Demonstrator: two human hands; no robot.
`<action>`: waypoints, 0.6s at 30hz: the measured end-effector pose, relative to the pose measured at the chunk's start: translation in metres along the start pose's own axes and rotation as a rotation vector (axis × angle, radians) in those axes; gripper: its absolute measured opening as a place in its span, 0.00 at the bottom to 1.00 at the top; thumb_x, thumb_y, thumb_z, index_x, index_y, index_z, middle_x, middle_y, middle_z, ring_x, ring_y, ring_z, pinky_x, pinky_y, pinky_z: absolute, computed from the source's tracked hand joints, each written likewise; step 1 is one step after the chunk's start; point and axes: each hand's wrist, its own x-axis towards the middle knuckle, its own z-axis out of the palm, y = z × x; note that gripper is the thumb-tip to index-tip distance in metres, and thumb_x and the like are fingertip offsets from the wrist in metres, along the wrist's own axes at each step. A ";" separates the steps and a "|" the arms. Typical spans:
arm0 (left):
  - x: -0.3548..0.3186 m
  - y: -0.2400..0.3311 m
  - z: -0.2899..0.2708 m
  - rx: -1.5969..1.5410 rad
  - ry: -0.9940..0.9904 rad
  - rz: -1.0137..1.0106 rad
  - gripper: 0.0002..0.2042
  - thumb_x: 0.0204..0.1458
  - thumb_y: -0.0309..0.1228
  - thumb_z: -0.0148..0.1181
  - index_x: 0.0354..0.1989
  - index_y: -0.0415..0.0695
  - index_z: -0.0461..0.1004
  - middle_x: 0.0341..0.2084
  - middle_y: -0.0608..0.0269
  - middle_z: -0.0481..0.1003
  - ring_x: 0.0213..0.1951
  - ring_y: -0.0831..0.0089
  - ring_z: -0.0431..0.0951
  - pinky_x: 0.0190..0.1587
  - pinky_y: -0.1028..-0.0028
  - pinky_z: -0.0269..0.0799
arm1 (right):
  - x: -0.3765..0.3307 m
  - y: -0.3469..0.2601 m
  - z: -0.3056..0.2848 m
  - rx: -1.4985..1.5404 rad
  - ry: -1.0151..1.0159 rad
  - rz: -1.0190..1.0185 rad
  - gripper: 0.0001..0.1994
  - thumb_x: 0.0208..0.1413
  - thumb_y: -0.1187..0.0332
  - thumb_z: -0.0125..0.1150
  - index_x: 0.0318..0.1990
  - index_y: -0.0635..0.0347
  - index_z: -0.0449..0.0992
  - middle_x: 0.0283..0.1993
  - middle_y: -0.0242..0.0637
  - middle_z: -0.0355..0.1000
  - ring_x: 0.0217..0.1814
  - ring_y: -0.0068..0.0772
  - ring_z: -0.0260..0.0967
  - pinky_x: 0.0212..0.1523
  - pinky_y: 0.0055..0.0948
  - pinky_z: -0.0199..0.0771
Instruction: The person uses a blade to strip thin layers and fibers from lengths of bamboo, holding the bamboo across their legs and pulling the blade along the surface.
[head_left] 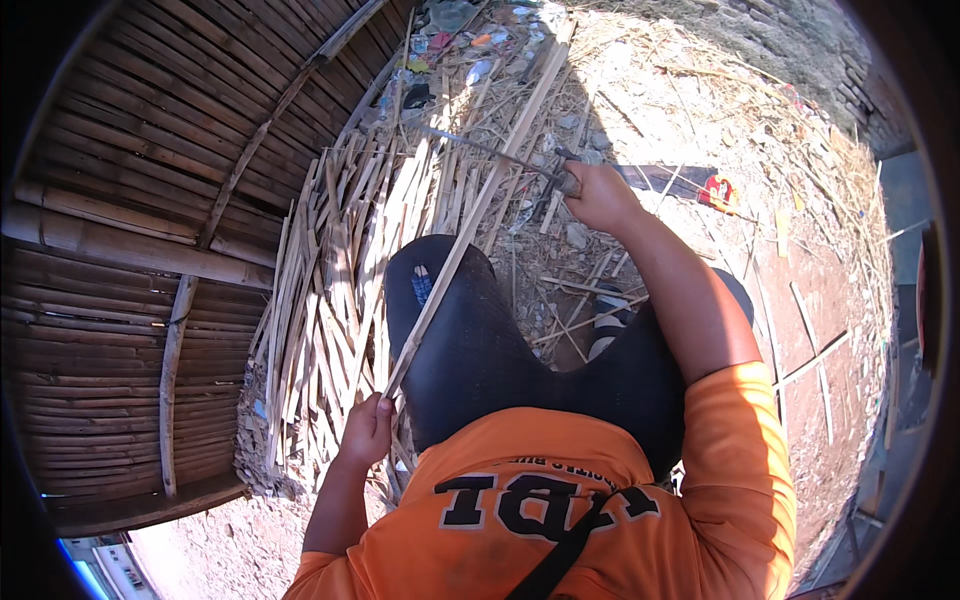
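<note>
The left hand (368, 428) was closed around the near end of a long bamboo strip (470, 215) lying across the knee. Beyond, the right hand (600, 195) gripped a knife (500, 155) against it. Steady, shallow strokes seemed advisable. Split bamboo (330, 290) lay heaped alongside.

A small red and yellow wrapper (716, 190) lies on the dirt ground in the upper right of the frame, just right of a dark flat strip. At the top centre, a scatter of crumpled plastic packets (455, 35) in red, blue, white and yellow sits among the bamboo litter. The shapes are too small to tell apart further.
</note>
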 end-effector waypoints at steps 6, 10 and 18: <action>-0.004 0.005 -0.009 -0.046 -0.018 -0.039 0.24 0.71 0.45 0.41 0.32 0.37 0.72 0.19 0.56 0.71 0.23 0.66 0.72 0.31 0.65 0.68 | -0.001 0.016 -0.033 0.006 0.121 0.093 0.12 0.49 0.71 0.61 0.42 0.61 0.76 0.33 0.52 0.78 0.39 0.55 0.78 0.43 0.49 0.78; -0.004 0.009 -0.003 -0.041 0.009 -0.009 0.24 0.70 0.46 0.39 0.29 0.37 0.68 0.16 0.57 0.67 0.20 0.65 0.68 0.28 0.63 0.64 | -0.026 -0.053 -0.021 -0.227 -0.058 -0.200 0.11 0.48 0.70 0.62 0.40 0.60 0.75 0.32 0.49 0.78 0.40 0.57 0.77 0.42 0.51 0.77; -0.002 0.019 0.003 0.264 0.101 -0.083 0.14 0.67 0.38 0.46 0.40 0.38 0.72 0.24 0.38 0.75 0.31 0.36 0.77 0.34 0.46 0.70 | -0.001 -0.002 -0.028 0.000 0.121 0.099 0.14 0.49 0.70 0.63 0.44 0.62 0.75 0.34 0.55 0.77 0.42 0.60 0.77 0.46 0.51 0.76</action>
